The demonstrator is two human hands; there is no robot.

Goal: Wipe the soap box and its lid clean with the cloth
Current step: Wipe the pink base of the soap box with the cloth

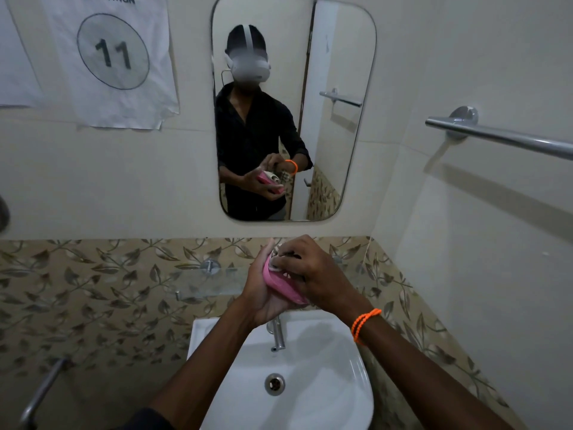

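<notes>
The room is dim and evenly lit, greyish, with no hard glare. The chrome towel rail [508,138] on the right wall throws a soft shadow down and right. The leaf-patterned tile band [93,283] at left and the hands are motion-blurred. Wide-angle bending curves the rounded wall mirror [347,119] and the edges.

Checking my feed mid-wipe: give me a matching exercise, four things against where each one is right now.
Things:
1. pink soap box
2. cloth
3. orange band
4. tap

Places:
A. on the right wrist
B. at the back of the white basin
C. cradled in the left hand
D. pressed into the box under the right hand

Pairs: 1-C, 2-D, 3-A, 4-B
</notes>
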